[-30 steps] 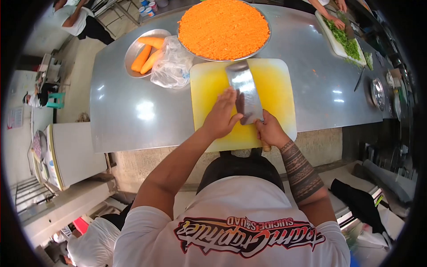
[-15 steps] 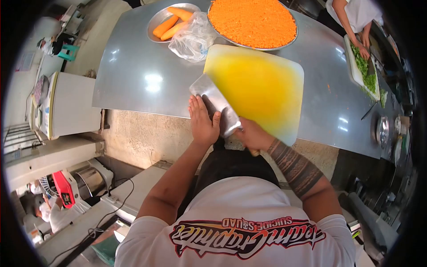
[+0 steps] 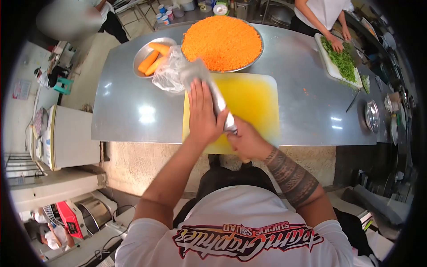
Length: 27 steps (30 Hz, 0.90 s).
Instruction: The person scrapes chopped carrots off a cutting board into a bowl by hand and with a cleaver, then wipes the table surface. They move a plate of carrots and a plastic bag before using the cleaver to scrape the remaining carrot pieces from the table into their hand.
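My right hand (image 3: 245, 141) grips the handle of a broad steel cleaver (image 3: 219, 103) near the front edge of a yellow-stained cutting board (image 3: 249, 104). My left hand (image 3: 202, 113) lies flat, fingers together, on the side of the blade. The blade points away from me toward a crumpled clear plastic bag (image 3: 171, 71). Beyond the board stands a large round tray heaped with finely chopped carrot (image 3: 221, 42). A metal bowl (image 3: 143, 55) with whole peeled carrots (image 3: 151, 60) sits to its left.
All of this rests on a long steel table (image 3: 129, 111). At the far right another person's hands chop greens on a white board (image 3: 340, 58). A knife (image 3: 352, 101) and metal lids (image 3: 371, 116) lie at the right end. A white appliance (image 3: 66, 138) stands left.
The cleaver has moved from beyond the board's left front corner back over its left side, blade now pointing up toward the bag. My left hand stays pressed on the blade. The view has shifted.
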{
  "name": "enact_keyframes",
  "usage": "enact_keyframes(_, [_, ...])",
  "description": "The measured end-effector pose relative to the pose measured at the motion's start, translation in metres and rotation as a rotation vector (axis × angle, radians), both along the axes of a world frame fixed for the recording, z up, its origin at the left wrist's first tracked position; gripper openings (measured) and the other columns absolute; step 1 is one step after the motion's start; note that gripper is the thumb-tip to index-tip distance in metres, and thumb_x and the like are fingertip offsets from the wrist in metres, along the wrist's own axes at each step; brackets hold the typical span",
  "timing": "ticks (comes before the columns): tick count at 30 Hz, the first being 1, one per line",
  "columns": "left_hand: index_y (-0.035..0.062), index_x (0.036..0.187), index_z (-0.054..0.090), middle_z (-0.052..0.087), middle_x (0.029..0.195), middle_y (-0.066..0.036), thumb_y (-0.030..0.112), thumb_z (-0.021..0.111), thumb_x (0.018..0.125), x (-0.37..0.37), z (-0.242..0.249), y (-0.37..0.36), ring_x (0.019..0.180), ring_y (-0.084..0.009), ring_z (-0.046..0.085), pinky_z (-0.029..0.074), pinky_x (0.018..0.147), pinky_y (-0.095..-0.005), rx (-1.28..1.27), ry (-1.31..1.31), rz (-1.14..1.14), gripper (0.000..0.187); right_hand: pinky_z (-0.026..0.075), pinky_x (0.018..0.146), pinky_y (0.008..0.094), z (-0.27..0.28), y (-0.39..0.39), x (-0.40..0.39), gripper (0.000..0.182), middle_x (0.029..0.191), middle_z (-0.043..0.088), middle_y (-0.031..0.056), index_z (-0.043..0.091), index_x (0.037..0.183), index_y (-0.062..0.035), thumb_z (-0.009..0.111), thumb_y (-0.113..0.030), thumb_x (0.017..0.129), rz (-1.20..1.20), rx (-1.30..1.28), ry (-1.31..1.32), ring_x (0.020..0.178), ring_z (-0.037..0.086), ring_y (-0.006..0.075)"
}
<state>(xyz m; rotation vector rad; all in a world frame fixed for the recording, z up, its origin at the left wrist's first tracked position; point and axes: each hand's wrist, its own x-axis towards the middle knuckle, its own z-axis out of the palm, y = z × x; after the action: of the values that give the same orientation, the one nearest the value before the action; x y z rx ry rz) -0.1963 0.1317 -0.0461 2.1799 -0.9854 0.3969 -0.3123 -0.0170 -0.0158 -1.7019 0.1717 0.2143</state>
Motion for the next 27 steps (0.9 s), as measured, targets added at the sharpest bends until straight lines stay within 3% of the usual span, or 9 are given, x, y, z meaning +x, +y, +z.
enact_keyframes(4, [-0.0130, 0.162, 0.024, 0.023, 0.169, -0.037, 0.036, 0.058, 0.106, 0.116, 0.091, -0.075, 0.160, -0.0510, 0.018, 0.014, 0.130, -0.0576, -0.209, -0.307, -0.052, 0.082, 0.052, 0.056, 0.0303, 0.057, -0.052, -0.012, 0.037, 0.085, 0.063, 0.0046, 0.053, 0.138, -0.0003, 0.059, -0.008, 0.102, -0.107, -0.069, -0.094, 0.061, 0.057, 0.0102])
enact_keyframes(6, [-0.0089, 0.159, 0.036, 0.038, 0.162, -0.036, 0.036, 0.056, 0.108, 0.176, 0.087, -0.113, 0.155, -0.0470, 0.034, 0.024, 0.128, -0.0519, -0.147, -0.201, -0.083, 0.071, 0.052, 0.056, 0.0283, 0.060, -0.075, -0.038, 0.043, 0.089, 0.063, 0.0028, 0.051, 0.146, -0.0016, 0.058, -0.007, 0.103, -0.203, -0.036, -0.011, 0.061, 0.056, 0.0087])
enact_keyframes(8, [-0.0051, 0.152, 0.049, 0.051, 0.153, -0.033, 0.036, 0.057, 0.108, 0.208, 0.095, -0.126, 0.146, -0.0447, 0.047, 0.034, 0.122, -0.0490, -0.038, 0.209, -0.009, 0.061, 0.052, 0.055, 0.0274, 0.042, -0.089, -0.075, 0.041, 0.087, 0.061, 0.0015, 0.051, 0.144, -0.0014, 0.056, -0.004, 0.103, -0.333, 0.003, 0.075, 0.061, 0.055, 0.0081])
enact_keyframes(9, [-0.0033, 0.149, 0.055, 0.058, 0.148, -0.032, 0.037, 0.057, 0.108, 0.217, 0.092, -0.121, 0.142, -0.0435, 0.053, 0.039, 0.119, -0.0475, 0.026, 0.421, 0.038, 0.057, 0.052, 0.055, 0.0275, 0.030, -0.087, -0.101, 0.037, 0.083, 0.059, 0.0009, 0.053, 0.141, -0.0007, 0.055, -0.001, 0.103, -0.412, 0.031, 0.099, 0.060, 0.055, 0.0082])
enact_keyframes(12, [0.0005, 0.133, 0.068, 0.071, 0.130, -0.024, 0.030, 0.060, 0.107, 0.221, 0.066, -0.074, 0.124, -0.0398, 0.065, 0.050, 0.107, -0.0463, -0.202, 0.027, 0.050, 0.040, 0.052, 0.053, 0.0289, -0.016, -0.074, -0.176, 0.024, 0.077, 0.056, 0.0012, 0.057, 0.126, -0.0003, 0.057, -0.002, 0.102, -0.665, 0.112, 0.227, 0.058, 0.056, 0.0101])
enact_keyframes(16, [-0.0001, 0.118, 0.069, 0.069, 0.106, -0.022, 0.015, 0.061, 0.104, 0.171, -0.027, 0.015, 0.101, -0.0428, 0.064, 0.051, 0.094, -0.0520, -0.101, 0.095, -0.034, 0.023, 0.051, 0.051, 0.0301, -0.066, -0.036, -0.235, 0.016, 0.075, 0.056, 0.0023, 0.056, 0.118, -0.0006, 0.058, -0.003, 0.102, -0.836, 0.066, 0.328, 0.058, 0.056, 0.0114])
enact_keyframes(18, [-0.0031, 0.124, 0.068, 0.068, 0.121, -0.022, 0.014, 0.059, 0.103, 0.155, -0.065, 0.046, 0.116, -0.0414, 0.062, 0.050, 0.103, -0.0499, 0.199, 0.139, -0.199, 0.028, 0.052, 0.050, 0.0301, -0.072, -0.021, -0.230, 0.013, 0.075, 0.056, 0.0025, 0.056, 0.114, -0.0010, 0.058, -0.003, 0.102, -0.873, 0.067, 0.347, 0.057, 0.057, 0.0119])
enact_keyframes(21, [-0.0071, 0.132, 0.064, 0.063, 0.138, -0.024, 0.009, 0.057, 0.103, 0.158, -0.098, 0.049, 0.131, -0.0400, 0.056, 0.046, 0.113, -0.0474, 0.196, -0.067, -0.097, 0.035, 0.051, 0.050, 0.0298, -0.078, -0.009, -0.209, 0.011, 0.073, 0.055, 0.0020, 0.054, 0.113, -0.0028, 0.058, -0.007, 0.103, -0.851, 0.001, 0.365, 0.055, 0.057, 0.0122])
enact_keyframes(27, [-0.0104, 0.140, 0.057, 0.055, 0.149, -0.026, 0.008, 0.050, 0.104, 0.173, -0.116, 0.058, 0.136, -0.0395, 0.054, 0.044, 0.118, -0.0425, 0.412, 0.167, -0.142, 0.041, 0.051, 0.050, 0.0313, -0.075, -0.031, -0.144, 0.020, 0.070, 0.057, 0.0030, 0.058, 0.120, 0.0016, 0.058, -0.007, 0.102, -0.753, -0.100, 0.315, 0.053, 0.059, 0.0125])
